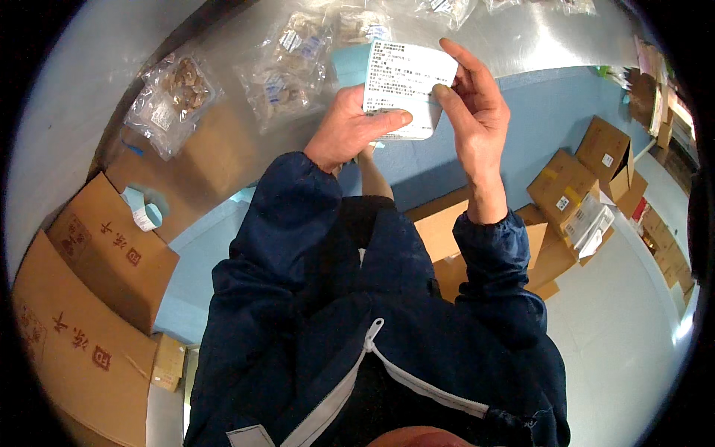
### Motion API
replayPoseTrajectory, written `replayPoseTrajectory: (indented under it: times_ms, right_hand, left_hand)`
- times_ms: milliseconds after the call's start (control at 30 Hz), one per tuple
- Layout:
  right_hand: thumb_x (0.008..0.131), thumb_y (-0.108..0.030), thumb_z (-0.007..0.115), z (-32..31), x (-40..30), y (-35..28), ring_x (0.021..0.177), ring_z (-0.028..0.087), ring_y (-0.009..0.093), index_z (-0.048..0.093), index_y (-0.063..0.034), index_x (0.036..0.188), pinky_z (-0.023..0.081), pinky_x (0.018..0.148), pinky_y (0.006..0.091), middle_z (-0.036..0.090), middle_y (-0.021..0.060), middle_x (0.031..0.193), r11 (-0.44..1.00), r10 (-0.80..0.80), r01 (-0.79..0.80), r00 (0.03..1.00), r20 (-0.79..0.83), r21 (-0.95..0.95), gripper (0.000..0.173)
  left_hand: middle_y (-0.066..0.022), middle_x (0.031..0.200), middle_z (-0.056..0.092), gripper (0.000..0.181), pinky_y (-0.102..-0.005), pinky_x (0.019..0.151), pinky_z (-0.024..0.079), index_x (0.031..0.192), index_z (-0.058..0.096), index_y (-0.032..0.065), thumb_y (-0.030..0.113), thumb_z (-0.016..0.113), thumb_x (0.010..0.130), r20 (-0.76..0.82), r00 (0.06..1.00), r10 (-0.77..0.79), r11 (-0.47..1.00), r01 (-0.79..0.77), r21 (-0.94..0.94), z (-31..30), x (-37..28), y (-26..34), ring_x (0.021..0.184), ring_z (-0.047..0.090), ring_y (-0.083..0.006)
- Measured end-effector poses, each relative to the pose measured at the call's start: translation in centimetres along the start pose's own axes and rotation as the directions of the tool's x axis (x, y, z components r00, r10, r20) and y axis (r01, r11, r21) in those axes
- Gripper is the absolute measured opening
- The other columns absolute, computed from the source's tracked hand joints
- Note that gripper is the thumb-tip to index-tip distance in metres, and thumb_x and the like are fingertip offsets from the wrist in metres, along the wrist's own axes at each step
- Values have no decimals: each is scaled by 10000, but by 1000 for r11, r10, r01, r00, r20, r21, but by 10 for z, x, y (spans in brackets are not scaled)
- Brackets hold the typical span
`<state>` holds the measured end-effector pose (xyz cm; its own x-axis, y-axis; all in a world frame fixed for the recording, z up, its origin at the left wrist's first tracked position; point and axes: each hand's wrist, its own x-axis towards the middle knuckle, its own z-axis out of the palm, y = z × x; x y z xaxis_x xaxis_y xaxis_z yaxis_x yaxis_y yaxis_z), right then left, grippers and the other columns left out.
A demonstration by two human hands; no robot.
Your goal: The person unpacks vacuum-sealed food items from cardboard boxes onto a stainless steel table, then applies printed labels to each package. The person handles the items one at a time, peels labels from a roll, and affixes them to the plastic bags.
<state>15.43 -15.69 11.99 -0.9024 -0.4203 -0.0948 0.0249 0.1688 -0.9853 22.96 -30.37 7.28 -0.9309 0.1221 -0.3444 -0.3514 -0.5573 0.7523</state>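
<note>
A folded strip of white printed labels (410, 84) on pale blue backing is held up before me, over the edge of a metal table. My left hand (363, 123) grips its lower left part, the thumb lying across the front. At its right side, my right hand (475, 106) touches the labels with the thumb, its index finger raised and extended. Beyond them on the metal table (223, 131) lie clear plastic bags of dried brown pieces (187, 84), which look like sliced mushrooms. More such bags (279, 92) lie behind my left hand.
A curled label strip (146, 215) lies at the left, by large cardboard boxes (120, 246). An open cardboard box (441, 234) stands below my right forearm. Further right are stacked cartons (564, 184) and a plastic-wrapped packet (589, 223). A blue surface (547, 106) extends beyond the table edge.
</note>
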Motion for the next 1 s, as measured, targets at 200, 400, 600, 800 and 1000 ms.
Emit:
replayPoseTrajectory:
  times_ms: [200,400,600,800,1000]
  right_hand:
    - [803,61,513,-2,-1,3,759,474,53,539,-62,1184,413,666,180,547,-1,901,1000,17,-17,1000,-2,-20,401]
    - [814,55,511,-4,-1,5,765,476,47,548,-55,1173,412,669,171,544,-7,893,1000,22,-22,1000,5,6,378]
    - [811,61,512,-5,-1,8,764,484,41,553,-50,1167,412,667,170,556,-6,886,999,9,-9,1000,7,46,375]
    - [799,73,505,-4,-1,-2,748,479,42,513,-57,1208,407,663,171,581,4,883,1000,10,-10,1000,8,7,429]
    - [782,84,492,-7,-4,-3,750,482,52,486,-63,1235,406,674,186,586,15,876,999,-12,11,1000,11,36,476]
  left_hand:
    - [-104,993,639,279,-281,776,491,1064,584,-37,40,614,798,-8,1000,-20,1000,20,24,0,0,1,863,609,-148]
    - [-109,978,646,269,-285,776,495,1050,603,-27,51,629,793,-27,997,-68,997,69,35,1,-1,2,855,618,-150]
    - [-103,983,646,252,-284,776,497,1040,612,-22,44,625,797,-14,999,-40,999,40,0,2,0,0,859,618,-149]
    - [-88,1005,641,252,-279,797,483,1050,612,-9,31,616,801,-22,1000,-9,1000,9,18,1,2,-4,885,605,-139]
    - [-86,1022,638,262,-278,799,476,1068,610,2,40,610,809,-10,1000,5,999,-5,34,3,2,-4,891,602,-140]
